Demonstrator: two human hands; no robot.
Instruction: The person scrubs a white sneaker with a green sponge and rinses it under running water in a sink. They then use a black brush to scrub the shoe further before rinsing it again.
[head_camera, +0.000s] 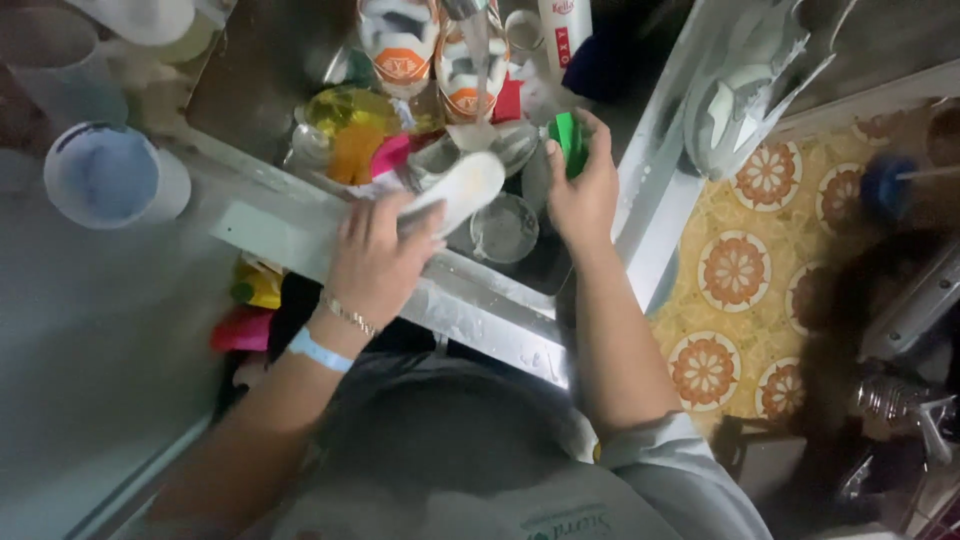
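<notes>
My left hand (375, 255) grips a white oval dish (458, 190) and holds it tilted over the steel sink (470, 300). Water runs from the tap (463, 10) down onto the dish. My right hand (583, 190) is closed around a green sponge (569, 140) just right of the dish. Below them in the sink lie a clear glass (503, 228), a yellow bowl (350, 110), a pink item (392, 152) and metal pieces. A bracelet and a blue wristband are on my left wrist.
A blue-and-white cup (112, 175) stands on the counter at left. Two orange-and-white bottles (400, 40) and a white bottle (565, 30) stand behind the sink. A patterned floor (735, 270) lies to the right, with a dish rack (745, 90) above it.
</notes>
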